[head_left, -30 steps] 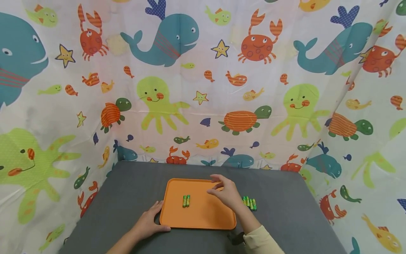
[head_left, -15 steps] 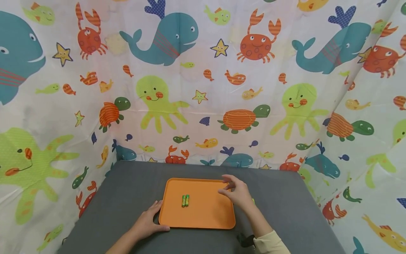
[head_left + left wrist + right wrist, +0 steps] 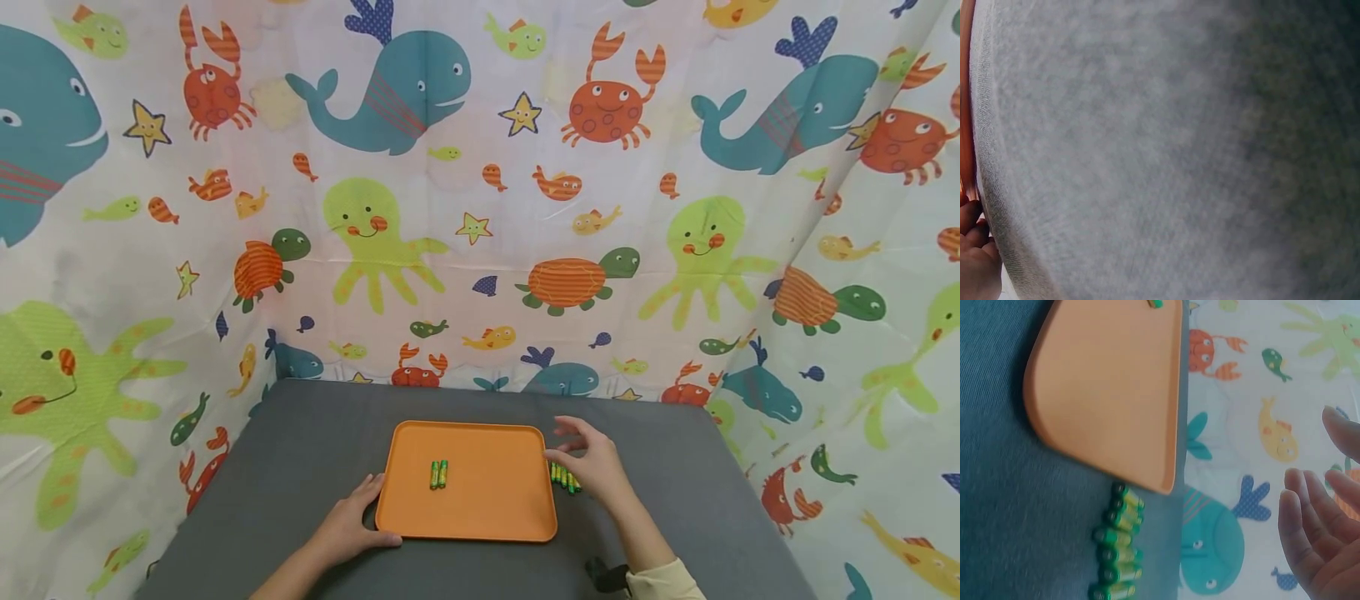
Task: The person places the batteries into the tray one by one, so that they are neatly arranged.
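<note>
An orange tray [image 3: 495,504] lies on the dark grey table, with two green batteries [image 3: 438,474] side by side on its left half. At its near left corner my left hand [image 3: 347,523] holds the rim, fingers along the left side and thumb at the front edge. My right hand [image 3: 596,468] hovers just beyond the tray's right side, fingers loosely bent and apart, holding nothing. Below it, a row of several more green batteries [image 3: 562,477] is partly hidden by the hand. The right wrist view shows this battery row [image 3: 1119,540] beside the tray [image 3: 1107,387].
The grey table [image 3: 322,442] reaches back to a white curtain [image 3: 480,275] printed with sea animals, which also hangs at the left and right. A black strap [image 3: 606,575] is around my right wrist. Mostly blurred grey cloth [image 3: 1116,150] fills the left wrist view.
My right hand has moved to the right, from above the tray to above the battery row. My left hand, the tray and the two batteries on it stay in place.
</note>
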Demonstrator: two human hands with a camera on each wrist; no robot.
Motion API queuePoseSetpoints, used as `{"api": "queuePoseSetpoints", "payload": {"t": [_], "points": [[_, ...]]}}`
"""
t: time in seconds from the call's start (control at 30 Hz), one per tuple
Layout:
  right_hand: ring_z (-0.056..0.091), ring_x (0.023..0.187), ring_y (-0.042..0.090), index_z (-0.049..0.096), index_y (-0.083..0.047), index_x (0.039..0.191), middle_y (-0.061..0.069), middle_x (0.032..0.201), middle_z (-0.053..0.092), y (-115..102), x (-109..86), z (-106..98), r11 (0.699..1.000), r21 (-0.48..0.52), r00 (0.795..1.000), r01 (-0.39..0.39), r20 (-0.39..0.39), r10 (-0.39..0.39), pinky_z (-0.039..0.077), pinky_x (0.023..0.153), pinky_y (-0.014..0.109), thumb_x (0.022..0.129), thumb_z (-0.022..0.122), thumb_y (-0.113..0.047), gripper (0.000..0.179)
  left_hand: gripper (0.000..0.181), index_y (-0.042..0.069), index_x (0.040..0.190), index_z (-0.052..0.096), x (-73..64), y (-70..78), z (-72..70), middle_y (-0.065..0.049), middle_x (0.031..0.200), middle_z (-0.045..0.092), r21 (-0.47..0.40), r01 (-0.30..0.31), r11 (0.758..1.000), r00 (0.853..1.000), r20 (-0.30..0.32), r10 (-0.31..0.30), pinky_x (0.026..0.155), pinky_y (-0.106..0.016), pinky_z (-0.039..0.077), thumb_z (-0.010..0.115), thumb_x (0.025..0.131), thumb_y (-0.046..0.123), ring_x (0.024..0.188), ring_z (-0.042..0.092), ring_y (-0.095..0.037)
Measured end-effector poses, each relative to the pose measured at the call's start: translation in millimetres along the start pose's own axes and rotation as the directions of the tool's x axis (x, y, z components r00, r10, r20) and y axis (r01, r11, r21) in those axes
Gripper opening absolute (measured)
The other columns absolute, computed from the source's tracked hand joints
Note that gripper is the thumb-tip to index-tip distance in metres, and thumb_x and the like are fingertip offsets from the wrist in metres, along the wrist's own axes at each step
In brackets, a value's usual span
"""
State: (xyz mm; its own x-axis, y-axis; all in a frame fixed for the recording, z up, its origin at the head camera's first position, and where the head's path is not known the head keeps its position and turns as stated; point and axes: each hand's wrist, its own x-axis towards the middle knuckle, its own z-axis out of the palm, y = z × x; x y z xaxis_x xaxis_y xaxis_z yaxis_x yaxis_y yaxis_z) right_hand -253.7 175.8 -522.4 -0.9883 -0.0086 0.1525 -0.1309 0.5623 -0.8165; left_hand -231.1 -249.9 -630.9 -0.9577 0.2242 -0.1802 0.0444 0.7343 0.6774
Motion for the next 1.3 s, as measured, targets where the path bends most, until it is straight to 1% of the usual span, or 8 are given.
{"api": "queuePoseSetpoints", "payload": {"t": [0.1,0.4,0.63,0.8,0.93,1.07,1.17,1.3], "points": [[0.070,0.094,0.017,0.063,-0.022,0.135,0.003,0.119,0.070,7,-0.2,-8,1.000,-0.009,1.000,-0.005,-0.006,0.005,0.057,0.072,0.028,0.082,0.086,-0.030,0.059,0.117,0.012,0.160,0.032,0.4,-0.3,0.3,-0.019,0.163,0.032,0.003,-0.003,1.000,1.000,-0.001,0.003,0.107,-0.076,0.026,0.085,0.068,0.063,0.149,0.031,-0.044],[0.069,0.099,0.021,0.060,-0.018,0.139,0.007,0.123,0.068,24,-2.1,-26,0.997,-0.037,0.998,-0.068,-0.012,0.067,0.057,0.075,0.031,0.085,0.084,-0.024,0.060,0.117,0.011,0.160,0.032,0.9,-0.3,1.0,-0.019,0.163,0.032,0.004,-0.015,1.000,1.000,-0.004,0.015,0.108,-0.075,0.025,0.085,0.069,0.062,0.150,0.030,-0.042],[0.067,0.101,0.026,0.056,-0.014,0.143,0.016,0.134,0.063,48,-0.7,-33,0.992,-0.076,0.992,-0.105,0.062,0.109,0.058,0.070,0.034,0.083,0.085,-0.021,0.066,0.117,0.011,0.160,0.032,1.1,0.8,0.0,-0.018,0.163,0.032,-0.005,-0.009,1.000,1.000,0.001,0.009,0.107,-0.076,0.027,0.086,0.069,0.061,0.150,0.029,-0.042],[0.066,0.107,0.034,0.054,-0.012,0.145,0.022,0.139,0.058,73,1.3,-38,0.984,-0.105,0.985,-0.143,0.083,0.152,0.059,0.073,0.039,0.082,0.086,-0.016,0.070,0.116,0.012,0.160,0.031,3.0,2.1,0.0,-0.016,0.163,0.032,-0.002,-0.012,1.000,1.000,0.000,0.012,0.107,-0.076,0.026,0.085,0.070,0.062,0.151,0.028,-0.041],[0.066,0.109,0.037,0.052,-0.008,0.146,0.026,0.140,0.057,90,-0.1,-42,0.978,-0.126,0.980,-0.165,0.095,0.177,0.059,0.075,0.042,0.081,0.085,-0.010,0.073,0.115,0.012,0.160,0.032,3.3,2.2,0.7,-0.014,0.164,0.032,0.002,-0.024,1.000,1.000,-0.004,0.024,0.108,-0.076,0.025,0.085,0.070,0.062,0.152,0.027,-0.038],[0.066,0.107,0.038,0.052,-0.002,0.145,0.029,0.137,0.057,101,-1.1,-45,0.977,-0.141,0.977,-0.161,0.114,0.178,0.058,0.074,0.044,0.078,0.087,-0.008,0.076,0.116,0.013,0.160,0.031,3.3,2.3,1.5,-0.015,0.164,0.032,0.004,-0.009,1.000,1.000,-0.003,0.009,0.107,-0.076,0.026,0.085,0.070,0.062,0.151,0.027,-0.040],[0.067,0.106,0.037,0.052,-0.002,0.145,0.030,0.137,0.056,109,-1.0,-45,0.976,-0.140,0.974,-0.168,0.127,0.186,0.058,0.073,0.043,0.076,0.087,-0.007,0.078,0.117,0.013,0.160,0.031,4.0,1.8,1.7,-0.016,0.164,0.031,0.005,0.000,1.000,1.000,-0.006,0.000,0.106,-0.076,0.027,0.085,0.069,0.062,0.150,0.029,-0.041],[0.065,0.109,0.039,0.052,-0.003,0.146,0.029,0.138,0.056,120,-1.0,-42,0.967,-0.164,0.965,-0.196,0.141,0.220,0.058,0.075,0.045,0.074,0.089,-0.007,0.080,0.117,0.013,0.160,0.032,4.3,1.7,1.5,-0.015,0.164,0.032,0.004,-0.014,1.000,1.000,-0.011,0.014,0.107,-0.076,0.027,0.085,0.069,0.063,0.151,0.028,-0.040]]}}
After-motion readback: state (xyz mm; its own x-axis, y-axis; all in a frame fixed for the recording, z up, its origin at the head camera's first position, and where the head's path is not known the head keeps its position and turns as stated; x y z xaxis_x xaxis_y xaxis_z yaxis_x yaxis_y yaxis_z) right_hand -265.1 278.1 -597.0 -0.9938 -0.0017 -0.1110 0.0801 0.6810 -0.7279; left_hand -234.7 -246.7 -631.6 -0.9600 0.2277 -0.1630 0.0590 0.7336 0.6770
